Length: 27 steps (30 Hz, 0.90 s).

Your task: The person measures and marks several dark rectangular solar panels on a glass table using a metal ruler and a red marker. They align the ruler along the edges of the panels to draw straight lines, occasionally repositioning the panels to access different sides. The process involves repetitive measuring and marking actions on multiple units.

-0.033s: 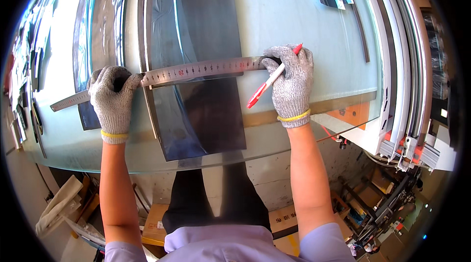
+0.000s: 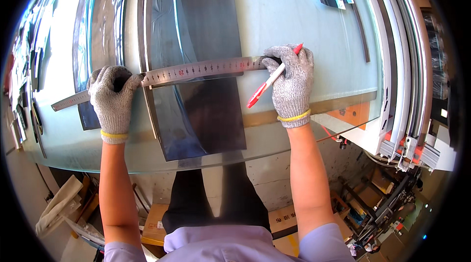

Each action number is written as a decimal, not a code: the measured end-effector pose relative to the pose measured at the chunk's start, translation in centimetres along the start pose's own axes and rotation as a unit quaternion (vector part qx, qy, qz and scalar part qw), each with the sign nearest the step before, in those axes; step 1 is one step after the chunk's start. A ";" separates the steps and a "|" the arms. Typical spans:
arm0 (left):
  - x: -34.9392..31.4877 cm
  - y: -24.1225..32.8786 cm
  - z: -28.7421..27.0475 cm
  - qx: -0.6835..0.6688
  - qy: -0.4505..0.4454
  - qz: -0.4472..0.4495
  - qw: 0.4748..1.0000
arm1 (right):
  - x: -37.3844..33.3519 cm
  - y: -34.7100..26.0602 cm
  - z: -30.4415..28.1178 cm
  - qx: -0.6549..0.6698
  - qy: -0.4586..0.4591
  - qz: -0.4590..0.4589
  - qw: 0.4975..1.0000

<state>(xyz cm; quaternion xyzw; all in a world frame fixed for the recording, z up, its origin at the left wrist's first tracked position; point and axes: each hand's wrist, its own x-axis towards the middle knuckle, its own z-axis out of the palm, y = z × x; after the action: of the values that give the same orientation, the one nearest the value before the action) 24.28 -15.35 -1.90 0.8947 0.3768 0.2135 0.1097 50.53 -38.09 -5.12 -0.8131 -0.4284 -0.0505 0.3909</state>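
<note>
Left fingers [image 2: 114, 71]: clamped on steel ruler [image 2: 206, 69]
Right fingers [image 2: 289, 58]: clamped on ruler, pen [image 2: 274, 76] too
Dark sheet [image 2: 218, 119]: between those fingers, under ruler

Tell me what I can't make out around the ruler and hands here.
All in the head view:
- Right end of the steel ruler: hidden by the right hand.
- A stretch of the ruler further left: covered by the left hand.
- Part of the red-and-white pen: hidden by the right hand's fingers.
- Far end of the dark sheet: cut off by the picture's top edge.
</note>
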 end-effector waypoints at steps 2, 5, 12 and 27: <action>0.0 0.0 0.1 -0.009 -0.006 0.000 1.000 | -0.1 0.1 0.1 0.013 -0.001 0.009 1.000; -0.1 -0.2 0.3 -0.028 -0.018 -0.021 0.999 | -0.1 0.0 0.0 -0.003 0.007 0.004 1.000; 0.0 -0.2 0.0 -0.014 -0.017 -0.003 1.000 | 0.6 -1.1 -0.7 -0.060 -0.047 -0.085 0.993; -9.3 7.3 -2.4 -0.098 0.063 -0.154 0.981 | 1.8 -2.4 -0.5 -0.075 -0.146 -0.045 0.985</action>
<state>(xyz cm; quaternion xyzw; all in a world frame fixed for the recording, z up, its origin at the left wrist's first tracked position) 21.91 -27.04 0.07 0.7956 0.4935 0.2859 0.2044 50.03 -36.43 -2.61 -0.8184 -0.5123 0.0194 0.2596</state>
